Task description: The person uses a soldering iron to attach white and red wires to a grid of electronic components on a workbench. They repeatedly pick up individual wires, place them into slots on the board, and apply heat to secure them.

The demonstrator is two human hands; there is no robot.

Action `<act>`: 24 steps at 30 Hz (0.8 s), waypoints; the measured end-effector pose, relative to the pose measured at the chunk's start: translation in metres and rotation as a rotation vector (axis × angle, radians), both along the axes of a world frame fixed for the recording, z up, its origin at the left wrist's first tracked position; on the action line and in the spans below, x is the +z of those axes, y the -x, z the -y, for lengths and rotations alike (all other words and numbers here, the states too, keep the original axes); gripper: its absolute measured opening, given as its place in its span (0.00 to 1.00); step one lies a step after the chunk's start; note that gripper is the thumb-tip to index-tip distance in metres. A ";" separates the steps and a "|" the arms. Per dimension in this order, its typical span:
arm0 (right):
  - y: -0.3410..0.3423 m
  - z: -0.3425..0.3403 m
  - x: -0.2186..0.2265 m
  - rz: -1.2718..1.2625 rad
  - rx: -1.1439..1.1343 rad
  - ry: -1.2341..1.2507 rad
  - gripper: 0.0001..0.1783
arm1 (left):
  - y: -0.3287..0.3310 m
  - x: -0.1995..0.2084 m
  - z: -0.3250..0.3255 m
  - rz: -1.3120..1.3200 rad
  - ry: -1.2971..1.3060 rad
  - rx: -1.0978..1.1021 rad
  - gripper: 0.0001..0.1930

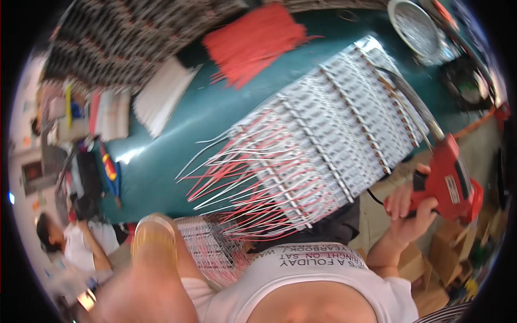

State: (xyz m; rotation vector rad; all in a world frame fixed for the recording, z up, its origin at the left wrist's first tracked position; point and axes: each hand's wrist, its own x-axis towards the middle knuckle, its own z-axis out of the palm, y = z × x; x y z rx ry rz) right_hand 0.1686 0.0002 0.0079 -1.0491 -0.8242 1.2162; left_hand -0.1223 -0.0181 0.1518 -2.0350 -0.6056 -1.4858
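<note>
My right hand (410, 211) is wrapped round the handle of a red gun-shaped power tool (451, 175). Its long grey metal tube reaches over the far right corner of a pale panel (344, 116). That panel holds rows of small parts crossed by dark bars. Red and white wires (242, 177) fan out loosely from its left end. My left hand (137, 293) is raised close to the camera and blurred, its fingers not distinguishable. A yellowish band-like thing with a pale rim (154, 237) shows at the left arm; what it is remains unclear.
Bundles of red wire (256, 40) and white wire (164, 94) lie on the green table (145, 185). A metal bowl (413, 29) stands at the far right. Pliers (110, 169) rest left. Another wired panel (207, 242) is below the table edge. A co-worker (89, 239) sits at left; cardboard boxes (447, 250) stand right.
</note>
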 end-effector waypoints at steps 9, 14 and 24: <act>-0.008 -0.001 -0.010 -0.019 0.088 -0.088 0.35 | 0.142 -0.145 -0.104 -0.416 0.873 0.980 0.06; -0.006 -0.002 -0.010 -0.031 0.079 -0.066 0.36 | 0.143 -0.147 -0.109 -0.410 0.914 0.977 0.03; -0.004 -0.003 -0.010 0.025 0.141 -0.083 0.36 | 0.072 -0.107 -0.094 0.531 1.436 0.192 0.05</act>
